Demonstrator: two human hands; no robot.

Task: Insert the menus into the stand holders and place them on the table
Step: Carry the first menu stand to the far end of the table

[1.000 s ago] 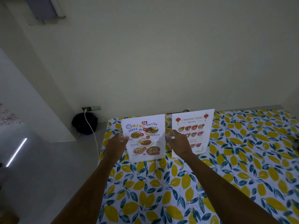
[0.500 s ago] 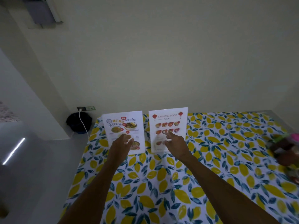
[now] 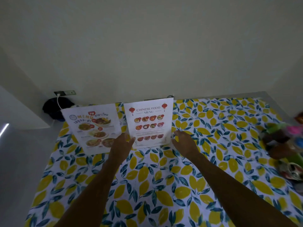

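Note:
Two menus stand upright in holders at the far side of the table [image 3: 147, 185]. The Thai menu [image 3: 93, 126], with its food photos, is on the left. To its right is the Chinese food menu [image 3: 149, 122], which is white with red lanterns. My left hand [image 3: 122, 145] pinches that menu's lower left edge, thumb over the front. My right hand [image 3: 183, 141] sits just beside its lower right corner with fingers apart; I cannot tell if it touches. The clear holders themselves are hard to make out.
A lemon-and-leaf cloth covers the table. Blurred colourful objects [image 3: 282, 140] crowd the right edge. A pale wall rises close behind the menus. On the floor at the left lies a dark bag [image 3: 54, 108] under a wall socket [image 3: 64, 92] with a white cable.
My left hand let go of the Thai menu, which now stands alone, and moved right to the Chinese menu's left edge. My right hand shifted from that menu's left side to its right.

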